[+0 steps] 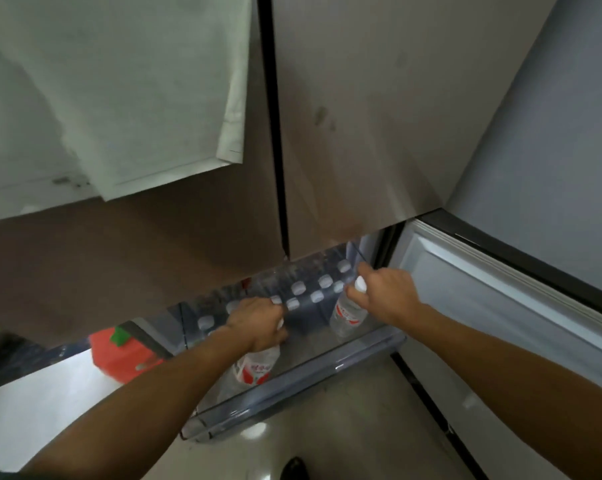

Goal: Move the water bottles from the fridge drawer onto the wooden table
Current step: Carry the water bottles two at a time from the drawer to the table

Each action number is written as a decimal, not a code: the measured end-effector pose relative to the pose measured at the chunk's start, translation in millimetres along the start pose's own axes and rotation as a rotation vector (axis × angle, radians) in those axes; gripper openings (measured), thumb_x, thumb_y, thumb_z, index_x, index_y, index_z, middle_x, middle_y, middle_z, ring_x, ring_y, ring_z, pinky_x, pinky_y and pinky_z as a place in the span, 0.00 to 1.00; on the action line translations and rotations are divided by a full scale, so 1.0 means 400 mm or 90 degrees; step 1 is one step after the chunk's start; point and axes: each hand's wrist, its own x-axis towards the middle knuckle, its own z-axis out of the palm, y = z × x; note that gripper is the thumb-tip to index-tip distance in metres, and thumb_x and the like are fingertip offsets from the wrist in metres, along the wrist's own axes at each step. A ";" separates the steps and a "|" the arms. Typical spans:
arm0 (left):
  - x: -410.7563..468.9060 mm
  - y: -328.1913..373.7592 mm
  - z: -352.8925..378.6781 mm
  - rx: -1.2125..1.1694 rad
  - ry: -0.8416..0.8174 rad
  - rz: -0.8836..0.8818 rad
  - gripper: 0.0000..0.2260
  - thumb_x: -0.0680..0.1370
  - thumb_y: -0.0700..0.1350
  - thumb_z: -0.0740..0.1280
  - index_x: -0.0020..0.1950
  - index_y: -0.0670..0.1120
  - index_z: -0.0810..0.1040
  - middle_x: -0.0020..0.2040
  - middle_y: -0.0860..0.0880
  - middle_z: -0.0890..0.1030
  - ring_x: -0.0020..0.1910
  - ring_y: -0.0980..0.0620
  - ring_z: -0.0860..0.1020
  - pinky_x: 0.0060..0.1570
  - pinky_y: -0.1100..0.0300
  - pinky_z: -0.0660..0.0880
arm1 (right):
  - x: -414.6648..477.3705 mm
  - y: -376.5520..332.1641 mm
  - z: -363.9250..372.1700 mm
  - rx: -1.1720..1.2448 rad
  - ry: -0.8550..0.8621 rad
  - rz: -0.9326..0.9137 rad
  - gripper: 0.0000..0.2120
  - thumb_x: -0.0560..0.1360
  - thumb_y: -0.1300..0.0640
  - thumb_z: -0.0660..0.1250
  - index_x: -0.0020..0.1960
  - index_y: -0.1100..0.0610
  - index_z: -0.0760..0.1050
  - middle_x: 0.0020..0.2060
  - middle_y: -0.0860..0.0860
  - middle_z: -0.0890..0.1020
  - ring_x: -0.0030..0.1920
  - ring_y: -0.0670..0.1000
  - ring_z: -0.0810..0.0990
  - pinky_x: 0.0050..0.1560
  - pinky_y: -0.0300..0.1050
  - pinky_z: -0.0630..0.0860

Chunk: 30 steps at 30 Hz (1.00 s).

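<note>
Left hand (258, 325) curled round the neck of the nearer water bottle (256, 367), right hand (386, 296) curled likewise round the neck of the farther water bottle (348, 315). Each bottle directly below its fist, long axis near upright, cap uppermost, inside the open fridge drawer (292, 393), in front of rows of capped bottles (313, 294). Probably best drawn straight up, clear of the drawer wall; wooden table out of view.

Clear bottles (347, 315) with white caps, red labels; red container (121, 358).

Arms extended downward, left hand (258, 323) gripping the near bottle (256, 367), right hand (386, 292) the far bottle (346, 317).
</note>
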 end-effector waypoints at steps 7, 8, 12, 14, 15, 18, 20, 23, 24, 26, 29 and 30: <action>-0.212 0.005 -0.013 0.052 0.249 -0.098 0.19 0.77 0.58 0.52 0.57 0.46 0.70 0.44 0.42 0.82 0.42 0.39 0.80 0.41 0.53 0.74 | -0.020 -0.063 -0.080 0.003 0.144 -0.168 0.19 0.71 0.40 0.62 0.39 0.57 0.75 0.21 0.54 0.77 0.22 0.57 0.77 0.26 0.39 0.59; -0.248 0.020 -0.019 0.042 0.297 -0.127 0.22 0.75 0.60 0.49 0.55 0.46 0.71 0.40 0.41 0.82 0.38 0.38 0.81 0.38 0.52 0.75 | -0.025 -0.078 -0.102 0.018 0.176 -0.194 0.19 0.70 0.39 0.60 0.38 0.56 0.74 0.20 0.53 0.76 0.21 0.57 0.76 0.26 0.38 0.58; -0.395 0.088 -0.071 0.022 0.425 -0.283 0.14 0.77 0.57 0.55 0.48 0.47 0.69 0.33 0.43 0.80 0.29 0.42 0.76 0.32 0.56 0.73 | -0.062 -0.137 -0.196 0.121 0.265 -0.312 0.19 0.72 0.40 0.57 0.40 0.56 0.73 0.25 0.53 0.79 0.23 0.57 0.77 0.25 0.40 0.62; -0.481 0.115 -0.103 0.021 0.493 -0.354 0.12 0.77 0.55 0.61 0.45 0.46 0.70 0.31 0.42 0.80 0.28 0.42 0.76 0.31 0.57 0.69 | -0.093 -0.171 -0.255 0.163 0.293 -0.360 0.19 0.74 0.40 0.57 0.41 0.55 0.73 0.26 0.51 0.79 0.23 0.55 0.75 0.27 0.39 0.62; -0.530 0.125 -0.119 0.019 0.531 -0.393 0.12 0.75 0.55 0.61 0.43 0.46 0.70 0.31 0.41 0.79 0.28 0.40 0.77 0.30 0.57 0.68 | -0.109 -0.193 -0.285 0.180 0.302 -0.384 0.19 0.74 0.40 0.57 0.41 0.55 0.73 0.26 0.50 0.79 0.24 0.54 0.75 0.27 0.39 0.62; -0.696 0.163 -0.142 0.005 0.583 -0.502 0.14 0.74 0.57 0.59 0.43 0.46 0.71 0.32 0.40 0.80 0.30 0.39 0.77 0.30 0.55 0.71 | -0.161 -0.274 -0.353 0.221 0.305 -0.461 0.20 0.75 0.39 0.56 0.42 0.55 0.72 0.27 0.50 0.79 0.24 0.53 0.73 0.27 0.40 0.65; -0.808 0.199 -0.131 0.012 0.572 -0.560 0.14 0.75 0.56 0.61 0.44 0.46 0.72 0.35 0.40 0.80 0.32 0.39 0.78 0.32 0.54 0.74 | -0.216 -0.339 -0.369 0.238 0.295 -0.510 0.21 0.75 0.38 0.54 0.42 0.55 0.73 0.28 0.51 0.79 0.24 0.53 0.74 0.27 0.40 0.65; -0.977 0.277 -0.059 0.028 0.515 -0.645 0.12 0.77 0.54 0.63 0.46 0.45 0.73 0.38 0.41 0.82 0.35 0.40 0.78 0.33 0.56 0.69 | -0.329 -0.454 -0.346 0.246 0.236 -0.597 0.22 0.75 0.37 0.54 0.44 0.54 0.73 0.31 0.52 0.81 0.27 0.54 0.76 0.28 0.43 0.73; -1.038 0.309 -0.025 0.025 0.491 -0.678 0.12 0.77 0.55 0.63 0.46 0.45 0.73 0.39 0.42 0.82 0.35 0.40 0.79 0.34 0.57 0.69 | -0.377 -0.495 -0.335 0.237 0.210 -0.629 0.21 0.75 0.37 0.55 0.46 0.54 0.74 0.33 0.52 0.81 0.29 0.54 0.77 0.30 0.44 0.75; -1.168 0.373 0.050 0.010 0.441 -0.739 0.12 0.77 0.56 0.62 0.47 0.47 0.72 0.40 0.44 0.82 0.35 0.42 0.79 0.34 0.56 0.74 | -0.481 -0.580 -0.314 0.226 0.177 -0.695 0.19 0.75 0.38 0.57 0.47 0.53 0.75 0.34 0.54 0.82 0.32 0.57 0.78 0.32 0.46 0.75; -1.393 0.491 0.153 -0.018 0.405 -0.830 0.12 0.77 0.56 0.63 0.46 0.48 0.72 0.42 0.47 0.81 0.34 0.48 0.76 0.32 0.59 0.71 | -0.670 -0.715 -0.302 0.241 0.117 -0.805 0.18 0.75 0.40 0.59 0.50 0.54 0.75 0.39 0.56 0.83 0.37 0.59 0.80 0.36 0.48 0.72; -1.470 0.535 0.185 -0.015 0.397 -0.860 0.11 0.77 0.55 0.62 0.46 0.48 0.72 0.41 0.48 0.80 0.34 0.49 0.74 0.33 0.60 0.68 | -0.742 -0.761 -0.303 0.242 0.104 -0.840 0.18 0.75 0.40 0.59 0.51 0.54 0.75 0.41 0.56 0.84 0.39 0.59 0.80 0.36 0.48 0.71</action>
